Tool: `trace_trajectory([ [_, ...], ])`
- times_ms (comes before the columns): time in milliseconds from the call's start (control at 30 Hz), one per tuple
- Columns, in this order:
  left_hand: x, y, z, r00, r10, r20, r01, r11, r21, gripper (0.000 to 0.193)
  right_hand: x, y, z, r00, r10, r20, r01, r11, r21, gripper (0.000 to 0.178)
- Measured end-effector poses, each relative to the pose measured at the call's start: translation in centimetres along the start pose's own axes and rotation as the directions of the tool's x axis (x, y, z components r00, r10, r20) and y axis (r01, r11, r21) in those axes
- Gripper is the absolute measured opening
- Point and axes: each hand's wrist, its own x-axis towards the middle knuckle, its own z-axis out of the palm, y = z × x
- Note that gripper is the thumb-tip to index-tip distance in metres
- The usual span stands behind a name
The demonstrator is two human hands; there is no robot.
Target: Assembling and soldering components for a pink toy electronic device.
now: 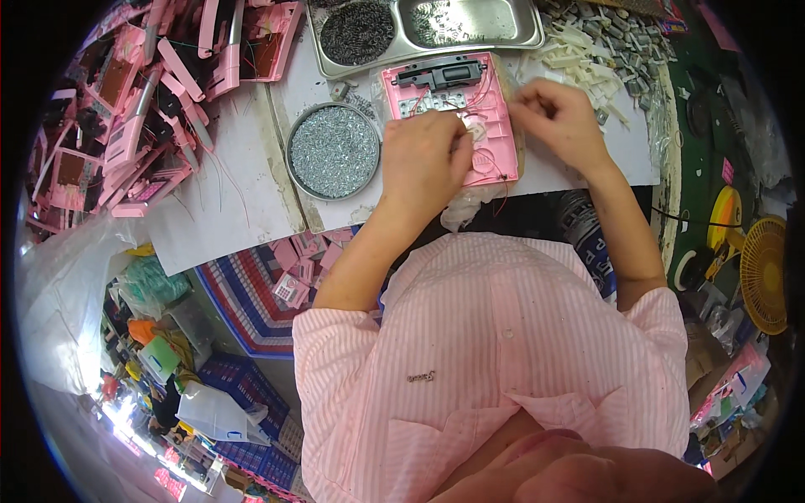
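The left hand (423, 152) leans over the pink casing (501, 149), the right hand (560, 124) curls at its edge; whether either's fingers grasp anything, nobody can tell.

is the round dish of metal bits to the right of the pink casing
No, the round dish sits to the left of the pink casing.

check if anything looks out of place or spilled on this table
A small metal part sits just above the round dish, apart from the similar-looking metal pieces heaped at upper right, so it looks stray. A thin wire also dangles past the near edge of the pink casing. Nothing looks plainly damaged.
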Motion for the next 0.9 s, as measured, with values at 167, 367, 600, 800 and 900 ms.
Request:
trace_trajectory([
  [167, -1.7, -0.1, -0.2, 0.997, 0.082, -0.013, -0.083, 0.981, -0.174, 0.02, -7.0, 0.4, -0.2, 0.983, -0.161, 0.088, 0.17, 0.978, -0.119, 0.009],
  [367, -2.5, 0.4, -0.3, 0.926, 0.309, 0.217, -0.327, 0.943, 0.053, 0.029, -9.0, -3.1, 1.6, 0.814, -0.479, 0.329, 0.506, 0.862, 0.003, 0.019],
  [600, -4.3, -0.9, -0.2, 0.858, 0.501, 0.113, -0.502, 0.864, -0.017, 0.025, -4.5, -2.3, 1.5, 0.814, -0.493, 0.307, 0.568, 0.787, -0.241, 0.039],
  [800, -6.8, -1.7, 0.0, 0.897, 0.438, -0.057, -0.439, 0.898, -0.016, 0.027, -5.2, -1.7, 2.6, 0.805, -0.434, 0.406, 0.577, 0.732, -0.362, 0.047],
  [900, -7.8, -2.4, -1.0, 0.958, 0.251, -0.142, -0.255, 0.967, -0.008, 0.022, -5.3, -3.4, 3.3, 0.822, -0.398, 0.406, 0.561, 0.687, -0.461, 0.044],
])
